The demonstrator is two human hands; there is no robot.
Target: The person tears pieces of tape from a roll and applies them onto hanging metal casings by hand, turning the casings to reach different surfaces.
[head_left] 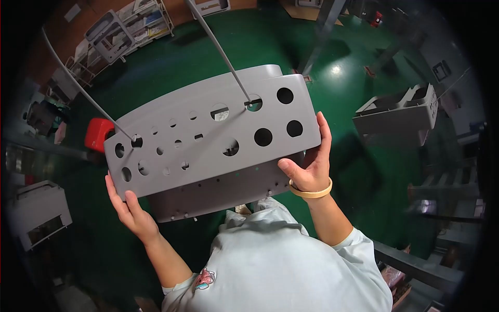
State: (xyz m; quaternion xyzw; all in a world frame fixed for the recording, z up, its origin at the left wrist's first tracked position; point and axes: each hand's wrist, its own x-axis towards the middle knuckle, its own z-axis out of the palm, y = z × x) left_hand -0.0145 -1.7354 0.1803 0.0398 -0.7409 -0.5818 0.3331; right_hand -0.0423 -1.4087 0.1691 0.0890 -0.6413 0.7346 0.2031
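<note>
A large grey housing (208,140) with round and small holes in its face hangs at the centre, tilted up to the right. Two thin rods (221,49) reach down from above and end at holes in it. My left hand (132,216) is at the housing's lower left corner, with fingers and thumb round the edge. At the right end, my right hand (312,161) grips the lower right edge, a yellowish band on its wrist. Below the perforated face shows a darker lower part (176,203) with small pegs. Parts of the fingers are hidden behind the housing.
Another grey housing (397,114) hangs at the right, and a further one (41,213) is at the left. A red object (99,134) sits behind the left end. A shelf rack (148,23) stands at the upper left, above the green floor (195,57).
</note>
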